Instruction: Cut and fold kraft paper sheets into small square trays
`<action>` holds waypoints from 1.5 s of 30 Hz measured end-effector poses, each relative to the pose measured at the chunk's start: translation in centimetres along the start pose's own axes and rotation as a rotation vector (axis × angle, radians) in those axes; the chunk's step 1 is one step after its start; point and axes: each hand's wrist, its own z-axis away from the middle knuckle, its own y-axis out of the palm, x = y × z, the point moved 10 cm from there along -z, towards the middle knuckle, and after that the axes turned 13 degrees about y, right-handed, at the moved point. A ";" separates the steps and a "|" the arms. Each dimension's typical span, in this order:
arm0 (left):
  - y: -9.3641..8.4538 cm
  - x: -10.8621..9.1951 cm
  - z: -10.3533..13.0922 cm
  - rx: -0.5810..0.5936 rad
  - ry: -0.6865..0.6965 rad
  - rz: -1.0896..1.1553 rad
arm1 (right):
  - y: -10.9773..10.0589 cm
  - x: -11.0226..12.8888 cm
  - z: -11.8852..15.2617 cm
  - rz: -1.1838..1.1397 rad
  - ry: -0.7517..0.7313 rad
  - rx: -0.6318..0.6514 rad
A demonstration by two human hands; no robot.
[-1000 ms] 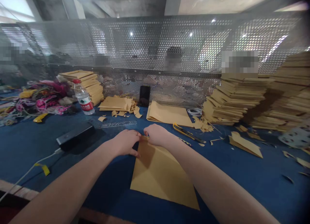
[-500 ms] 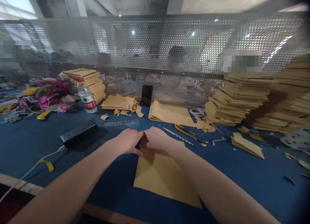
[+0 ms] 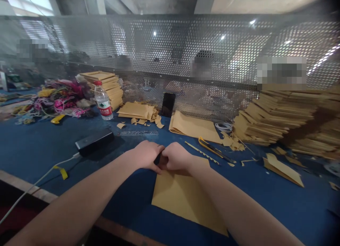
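Note:
A sheet of brown kraft paper [image 3: 183,194] lies on the blue table in front of me, its near edge slanting down to the right. At its far left corner, my left hand [image 3: 147,154] is closed, with the thumb below and the fingers bent over the paper's edge. Beside it, almost touching, my right hand [image 3: 177,157] is curled into a near fist on the far edge. Its fingertips are hidden, and so is the bit of paper between the hands. My right forearm covers part of the sheet's right side.
Beyond my hands lie a clear ruler [image 3: 139,133], a pencil [image 3: 202,153], a yellow utility knife [image 3: 212,148] and folded brown paper [image 3: 195,127]. A power bank [image 3: 94,142] and water bottle [image 3: 103,103] stand left. Stacked envelopes [image 3: 278,115] rise at right, before a perforated metal screen [image 3: 172,44].
My view has turned slightly left, so everything sits further right in the picture. Both hands stay at the paper's far edge, with the right hand's fingers shifted a little.

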 end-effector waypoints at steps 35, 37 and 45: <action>0.0 -6.1 2.6 -0.055 -0.234 -0.185 | 0.8 -0.4 0.0 -0.075 -0.005 -0.070; 1.1 -8.0 3.4 -0.047 -0.199 -0.167 | 0.6 -0.4 0.0 -0.105 -0.002 -0.073; 3.0 -8.6 5.4 -0.121 -0.247 -0.063 | 0.6 -1.1 -0.2 -0.249 0.028 -0.074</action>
